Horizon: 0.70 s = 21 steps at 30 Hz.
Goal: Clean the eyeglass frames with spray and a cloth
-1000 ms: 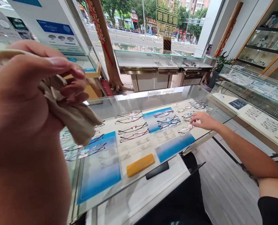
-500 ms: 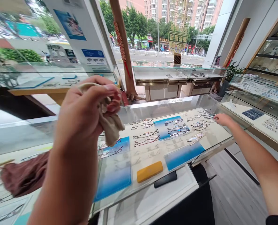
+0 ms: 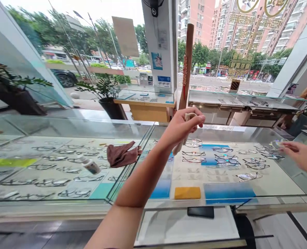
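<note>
My left hand (image 3: 185,124) is closed round a beige cloth (image 3: 179,147), which hangs below the fingers over the glass display counter (image 3: 275,173). At the right, my right hand (image 3: 302,155) is raised above the counter's right end. Between its thumb and fingers it pinches a pair of glasses (image 3: 276,143); a shiny clear lens shows, the rest is blurred. Rows of eyeglasses (image 3: 227,160) lie under the counter glass between the hands. A yellow glasses case (image 3: 187,193) rests near the front edge.
To the left, a crumpled brown cloth (image 3: 122,154) and a white bottle (image 3: 89,164) lie on the counter. A black phone-like object (image 3: 200,212) sits lower, on a white shelf (image 3: 169,224). Behind are a wooden post (image 3: 188,62), a potted plant (image 3: 113,107) and further display cases.
The view has swung left and drawn back. My right hand has lifted from the far right glasses and now holds a pair. My left hand still grips the beige cloth.
</note>
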Tool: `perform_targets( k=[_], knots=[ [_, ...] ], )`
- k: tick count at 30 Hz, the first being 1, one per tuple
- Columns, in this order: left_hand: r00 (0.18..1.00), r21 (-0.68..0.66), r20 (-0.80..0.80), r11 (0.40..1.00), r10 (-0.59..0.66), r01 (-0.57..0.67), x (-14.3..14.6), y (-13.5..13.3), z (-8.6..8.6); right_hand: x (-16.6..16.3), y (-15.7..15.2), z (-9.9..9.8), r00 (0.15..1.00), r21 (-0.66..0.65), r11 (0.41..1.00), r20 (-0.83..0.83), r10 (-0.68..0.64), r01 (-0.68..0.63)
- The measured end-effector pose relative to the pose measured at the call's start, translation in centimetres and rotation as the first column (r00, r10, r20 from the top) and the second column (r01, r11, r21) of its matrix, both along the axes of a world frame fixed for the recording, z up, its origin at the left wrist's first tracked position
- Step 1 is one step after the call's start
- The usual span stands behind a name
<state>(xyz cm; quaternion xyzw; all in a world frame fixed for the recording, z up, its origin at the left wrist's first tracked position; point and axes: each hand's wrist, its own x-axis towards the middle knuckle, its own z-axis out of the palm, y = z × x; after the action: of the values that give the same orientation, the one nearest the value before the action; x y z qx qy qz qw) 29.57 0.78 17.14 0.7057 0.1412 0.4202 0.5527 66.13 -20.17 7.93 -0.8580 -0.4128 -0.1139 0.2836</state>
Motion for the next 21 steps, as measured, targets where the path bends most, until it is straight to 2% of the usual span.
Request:
perform_targets(
  k=[3, 4, 7, 10, 13, 17, 21],
  knots=[
    [0.999, 0.019, -0.050, 1.000, 0.009, -0.008, 0.9, 0.1, -0.7, -4.6, 2.9, 1.2, 0.975, 0.041, 0.988, -0.157, 0.154, -0.149],
    [0.997, 0.014, -0.067, 1.000, 0.022, -0.021, 1.0, 0.3, -1.2, -6.8, 4.0, 1.3, 0.946, 0.096, 0.964, -0.190, 0.263, -0.249],
    [0.988, -0.023, -0.142, 0.998, 0.062, -0.066, 0.8, 1.5, -3.9, -13.5, 7.3, 0.6, 0.779, 0.271, 0.790, -0.174, 0.602, -0.550],
    [0.971, -0.072, -0.212, 0.989, 0.109, -0.127, -0.6, 3.2, -7.2, -18.8, 11.2, -0.8, 0.627, 0.357, 0.634, -0.152, 0.764, -0.686],
    [0.964, -0.132, -0.198, 0.970, 0.175, -0.203, -2.2, 5.2, -9.7, -21.9, 15.1, -2.0, 0.528, 0.411, 0.557, -0.193, 0.827, -0.722],
    [0.964, -0.171, -0.150, 0.955, 0.220, -0.245, -3.2, 7.2, -11.2, -23.8, 19.4, -3.2, 0.503, 0.499, 0.543, -0.228, 0.834, -0.675],
    [0.963, -0.182, -0.115, 0.947, 0.246, -0.263, -3.0, 8.3, -12.1, -24.6, 21.7, -4.4, 0.509, 0.607, 0.533, -0.233, 0.829, -0.590]
  ],
)
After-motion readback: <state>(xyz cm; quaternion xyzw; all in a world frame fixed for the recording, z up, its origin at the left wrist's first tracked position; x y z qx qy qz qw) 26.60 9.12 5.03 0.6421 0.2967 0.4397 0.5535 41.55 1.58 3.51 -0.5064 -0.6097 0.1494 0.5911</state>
